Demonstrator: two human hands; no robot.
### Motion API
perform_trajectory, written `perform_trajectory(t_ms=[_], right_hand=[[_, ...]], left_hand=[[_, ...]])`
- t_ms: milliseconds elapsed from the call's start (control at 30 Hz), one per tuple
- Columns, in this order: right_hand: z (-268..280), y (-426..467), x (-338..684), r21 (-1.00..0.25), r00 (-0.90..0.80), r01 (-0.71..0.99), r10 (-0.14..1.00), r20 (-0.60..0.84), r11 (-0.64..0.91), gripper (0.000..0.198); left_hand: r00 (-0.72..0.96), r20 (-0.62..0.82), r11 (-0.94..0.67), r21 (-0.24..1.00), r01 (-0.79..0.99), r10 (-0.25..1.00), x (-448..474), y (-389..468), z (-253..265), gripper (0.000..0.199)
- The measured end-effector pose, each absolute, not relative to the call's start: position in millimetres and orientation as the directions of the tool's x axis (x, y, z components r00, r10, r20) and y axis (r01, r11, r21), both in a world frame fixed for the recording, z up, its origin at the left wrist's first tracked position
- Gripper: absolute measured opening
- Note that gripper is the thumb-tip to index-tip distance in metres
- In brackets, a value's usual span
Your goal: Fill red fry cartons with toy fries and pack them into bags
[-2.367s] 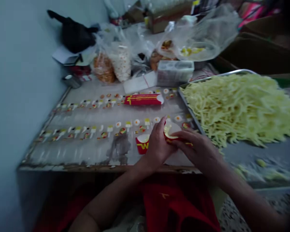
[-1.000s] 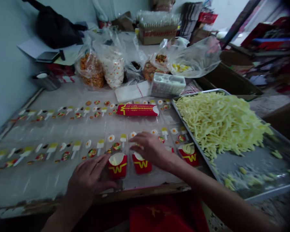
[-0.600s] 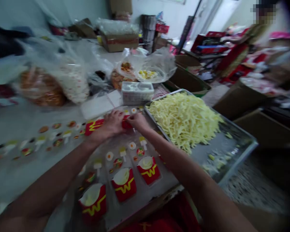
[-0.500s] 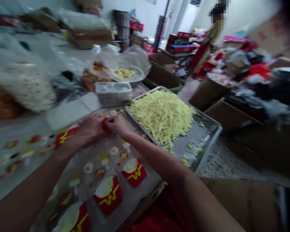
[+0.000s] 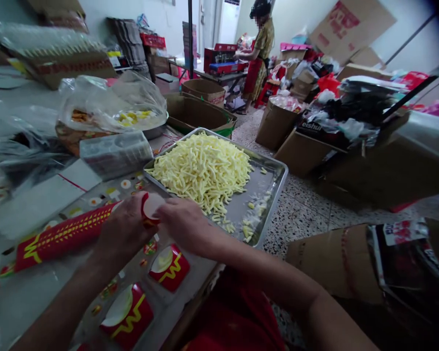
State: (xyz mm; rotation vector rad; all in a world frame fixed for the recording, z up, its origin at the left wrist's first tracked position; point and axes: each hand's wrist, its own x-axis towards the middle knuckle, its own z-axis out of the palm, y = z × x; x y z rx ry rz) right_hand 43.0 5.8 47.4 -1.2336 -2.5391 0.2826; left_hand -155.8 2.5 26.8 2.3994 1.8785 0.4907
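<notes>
Just left of the tray, my left hand (image 5: 124, 226) is wrapped round a small red fry carton (image 5: 145, 214) whose white inside shows at the top. My right hand (image 5: 186, 222) has its fingertips closed on the right edge of that same carton. A long nested stack of red fry cartons (image 5: 66, 234) with yellow zigzag marks lies behind my left hand. Below my hands, red cartons (image 5: 171, 268) sit in clear plastic blister trays with small printed or moulded food pieces. A metal tray (image 5: 278, 180) bears a heap of pale yellow fry-shaped pieces (image 5: 205, 170).
Stacked clear plastic trays (image 5: 115, 153) and a bag-covered bowl (image 5: 157, 129) stand behind the metal tray. Cardboard boxes (image 5: 325, 258) line the floor at right. Far back, a person (image 5: 258, 53) stands at a table with a red machine.
The view has swung right and steadied. Both hands have come back nearer me, off the far trays, and the carton between them now shows its white inside.
</notes>
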Motion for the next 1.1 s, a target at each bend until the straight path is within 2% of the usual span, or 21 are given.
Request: perform_trajectory(t_ms=[67,167,200,267,333,400,467,600,733,833,933,1100], right_hand=[[37,11,88,-0.312,-0.545,0.770,0.828,0.133,0.557,0.026],[26,22,166,-0.250,-0.612,0.763,0.791,0.021,0.597,0.033],[25,25,191,-0.296,-0.633,0.741,0.774,-0.009,0.602,0.039],[29,29,236,-0.483,-0.590,0.699,0.807,0.026,0.527,0.042],[36,30,269,-0.648,-0.415,0.664,0.905,0.093,0.372,0.033],[40,28,289,-0.712,-0.254,0.662,0.964,0.083,0.236,0.023],[41,25,296,-0.661,-0.225,0.725,0.974,0.039,0.194,0.020],[38,21,290,-0.457,-0.294,0.844,0.955,0.045,0.282,0.017],[34,27,283,-0.383,-0.388,0.858,0.920,-0.047,0.342,0.025],[27,35,277,-0.307,-0.481,0.852,0.865,-0.142,0.424,0.034],[23,40,270,-0.215,-0.531,0.842,0.829,-0.174,0.494,0.030],[26,41,263,-0.165,-0.597,0.802,0.772,-0.219,0.574,0.020]], left_hand=[[0.121,0.190,-0.167,0.247,0.955,0.974,-151,0,24,0.073],[0.118,0.152,-0.158,0.287,0.945,0.981,-150,-4,21,0.082],[0.153,0.138,-0.189,0.297,0.936,0.979,-147,-5,22,0.083],[0.212,0.135,-0.245,0.311,0.918,0.968,-136,-9,30,0.084],[0.194,0.210,-0.255,0.324,0.911,0.958,-118,-11,44,0.084],[0.106,0.315,-0.213,0.329,0.920,0.943,-98,-11,60,0.089],[0.034,0.340,-0.155,0.334,0.930,0.940,-80,-9,72,0.096],[0.008,0.227,-0.089,0.350,0.932,0.974,-59,-4,77,0.097],[0.059,0.203,-0.135,0.385,0.913,0.977,-53,-3,69,0.093],[0.093,0.246,-0.193,0.423,0.885,0.965,-53,0,66,0.093],[0.144,0.310,-0.275,0.434,0.858,0.940,-53,3,66,0.095],[0.231,0.343,-0.369,0.418,0.830,0.910,-51,7,62,0.095]])
